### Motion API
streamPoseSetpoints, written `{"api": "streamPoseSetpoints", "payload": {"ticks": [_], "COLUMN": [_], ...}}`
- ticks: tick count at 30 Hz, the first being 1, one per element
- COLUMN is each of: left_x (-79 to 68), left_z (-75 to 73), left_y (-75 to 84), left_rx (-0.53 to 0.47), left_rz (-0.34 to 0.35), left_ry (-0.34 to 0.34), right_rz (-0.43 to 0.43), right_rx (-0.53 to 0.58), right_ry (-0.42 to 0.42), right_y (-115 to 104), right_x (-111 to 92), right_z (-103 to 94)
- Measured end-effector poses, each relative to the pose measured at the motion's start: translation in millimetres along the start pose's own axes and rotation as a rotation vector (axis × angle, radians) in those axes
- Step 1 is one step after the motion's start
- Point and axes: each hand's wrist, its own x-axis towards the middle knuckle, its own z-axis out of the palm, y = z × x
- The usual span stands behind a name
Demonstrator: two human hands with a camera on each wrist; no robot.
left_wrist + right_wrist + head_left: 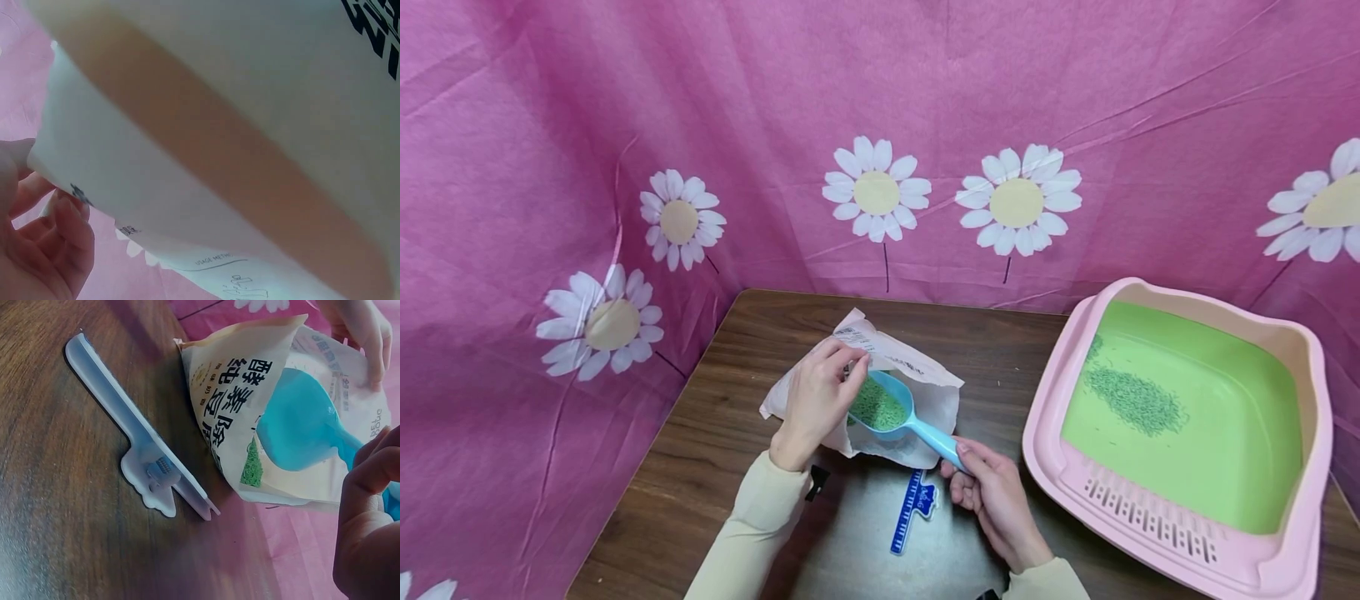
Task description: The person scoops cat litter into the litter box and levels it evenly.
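Note:
My right hand [992, 496] grips the handle of a light blue litter scoop [936, 437]. Green pellet litter [880, 406] fills the scoop's bowl, which sits inside the mouth of a pale paper litter bag [936, 408]. With thumb and fingers, my left hand [822, 392] pinches the bag's edge; the left wrist view also has this hand [47, 244] at the bag's rim. From the right wrist view, the blue bowl [297, 422] shows its underside, partly behind the bag's printed front. Most of the litter deeper in the bag is hidden.
A blue and white bag clip [913, 508] lies on the wooden table [677, 500] in front of the bag. To the right stands a pink litter box [1045, 433] with a green inside and a patch of pellets [1138, 402]. A pink flowered curtain [775, 108] hangs behind.

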Motion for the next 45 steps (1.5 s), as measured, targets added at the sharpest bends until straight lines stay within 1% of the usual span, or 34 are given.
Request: {"api": "streamPoseSetpoints", "payload": {"ticks": [6,12,17,20,29,34,40,43,45], "left_x": [1.6,2.9,4.3,4.3,2.8,2.6,1.9,1.6,1.6], "left_z": [3.5,7.1,8.0,8.0,8.8,9.2,10.9,10.5,9.8], "left_y": [1.4,2.7,2.9,2.7,0.4,-0.8,-2.3,-1.7,-1.2], "left_rx": [0.008,0.002,-0.007,-0.007,-0.016,-0.021,-0.026,-0.028,-0.025], "left_rz": [-0.015,-0.008,-0.003,-0.009,-0.03,-0.036,-0.03,-0.033,-0.043], "left_ry": [0.017,0.03,0.04,0.034,0.042,0.041,0.044,0.041,0.033], "right_rz": [-0.009,-0.03,-0.052,-0.069,-0.091,-0.125,-0.186,-0.202,-0.198], "right_rx": [-0.003,-0.013,-0.009,-0.004,-0.018,-0.028,0.007,0.015,0.012], "right_ry": [0.013,0.015,0.026,0.032,0.021,-0.031,-0.127,-0.148,-0.15], "right_y": [-4.8,-10.6,-13.1,-13.8,-18.1,-20.9,-22.7,-24.3,-25.6], "right_x": [-3.4,-8.0,-9.5,-10.3,-15.5,-18.5,-21.8,-23.2,-24.0], "right_z": [0.0,-2.3,-5.3,-7.7,-15.8,-21.9,-30.4,-33.4,-34.9]}}
